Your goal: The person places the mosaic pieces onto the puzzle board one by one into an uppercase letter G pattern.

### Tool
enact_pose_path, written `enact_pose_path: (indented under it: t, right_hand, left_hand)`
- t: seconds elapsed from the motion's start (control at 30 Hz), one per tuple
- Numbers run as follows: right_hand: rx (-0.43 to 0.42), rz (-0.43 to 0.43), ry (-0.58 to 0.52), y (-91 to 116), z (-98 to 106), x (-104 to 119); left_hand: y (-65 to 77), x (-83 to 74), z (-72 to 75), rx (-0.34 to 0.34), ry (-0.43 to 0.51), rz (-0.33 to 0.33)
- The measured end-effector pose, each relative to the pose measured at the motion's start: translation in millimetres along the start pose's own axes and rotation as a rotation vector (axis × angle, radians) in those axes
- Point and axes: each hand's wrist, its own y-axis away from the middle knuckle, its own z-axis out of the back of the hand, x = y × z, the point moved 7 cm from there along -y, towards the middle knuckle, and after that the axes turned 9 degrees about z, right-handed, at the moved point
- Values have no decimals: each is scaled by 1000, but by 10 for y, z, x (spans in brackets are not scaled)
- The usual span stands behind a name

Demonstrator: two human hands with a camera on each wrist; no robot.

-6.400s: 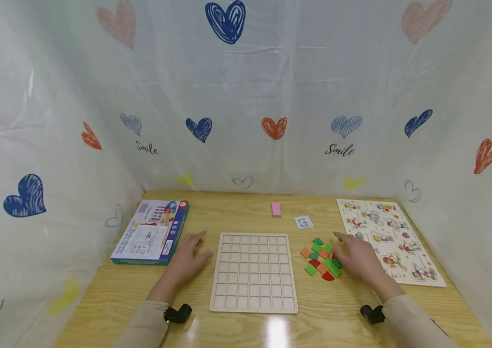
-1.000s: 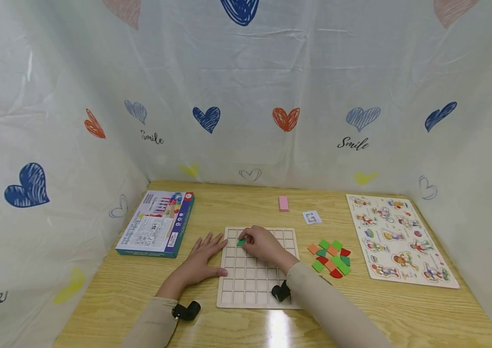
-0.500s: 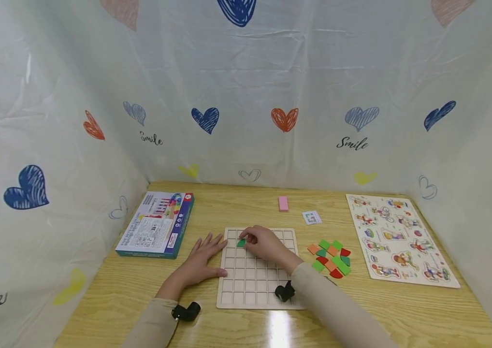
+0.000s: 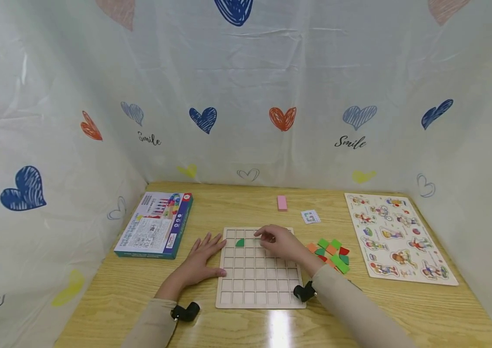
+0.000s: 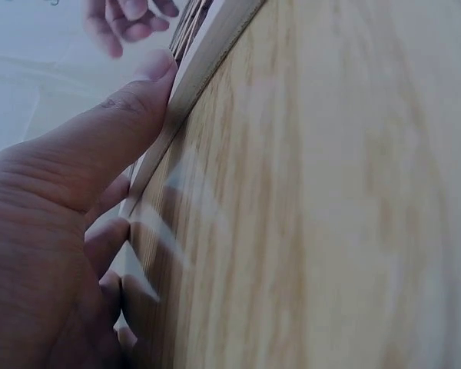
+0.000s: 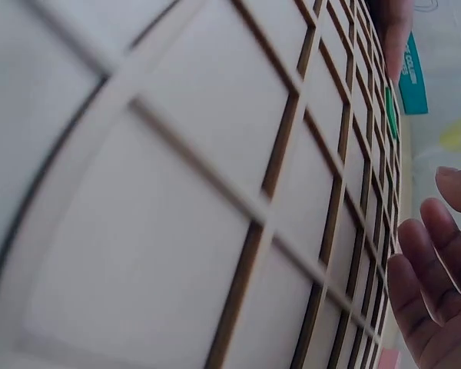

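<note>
Shows as one green piece [image 4: 239, 242], smooth and quarter-round, with the curved side toward 10 o'clock. Lies flat in the pale wooden grid board [image 4: 249, 274], in the second square from the 9 o'clock side and the second from the 12 o'clock side. Appears only as a thin sliver in the right wrist view.

Holds nothing in the right hand [image 4: 280, 241], at 3 o'clock from the piece and clear of it; bends thumb and forefinger loosely, with a modest gap between. Arches over the board, pointing toward 9 o'clock, with the right sleeve [image 4: 352, 307] running back toward 4. No telling about contact between these fingertips and the wood.

Grips nothing in the left hand [image 4: 202, 258], at 8 o'clock from the piece; spreads the fingers wide toward 1 o'clock, with the thumb against the board's 9 o'clock edge. Trails the left sleeve [image 4: 152, 321] back toward 7.

Includes, farther out on the wood-grain table [image 4: 228, 333], loose red, green and orange pieces [image 4: 331, 250] between 2 and 3 o'clock from the board, a picture board [image 4: 400, 237] beyond them, a small printed card [image 4: 311, 216] between 1 and 2, a pink block [image 4: 282, 203] near 1, and a flat box [image 4: 152, 224] at 10.
</note>
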Motion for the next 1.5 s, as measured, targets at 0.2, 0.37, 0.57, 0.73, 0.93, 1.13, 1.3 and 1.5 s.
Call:
enact_pose_path:
  t: [0.2, 0.37, 0.57, 0.73, 0.93, 1.13, 1.3, 1.5]
  right_hand:
    - [-19, -8, 22, 215, 185, -100]
    - [-61, 0, 39, 413, 356, -203]
    - [-106, -57, 64, 682, 579, -377]
    - [-146, -109, 111, 871, 803, -492]
    - [-178, -147, 206, 1020, 994, -641]
    - [-161, -186, 276, 1079, 1043, -760]
    - [-140, -195, 324, 1076, 1041, -797]
    - [-111, -202, 388, 1053, 1047, -772]
  left_hand:
    - [-1, 23, -3, 0, 0, -16]
    - [-1, 35, -1, 0, 4, -16]
    - [6, 36, -9, 4, 5, -14]
    - [20, 32, -2, 0, 7, -15]
    - [21, 44, -9, -1, 6, -13]
    - [14, 44, -15, 0, 8, -13]
    - [5, 32, -14, 0, -3, -15]
    - [-5, 30, -15, 5, -9, -11]
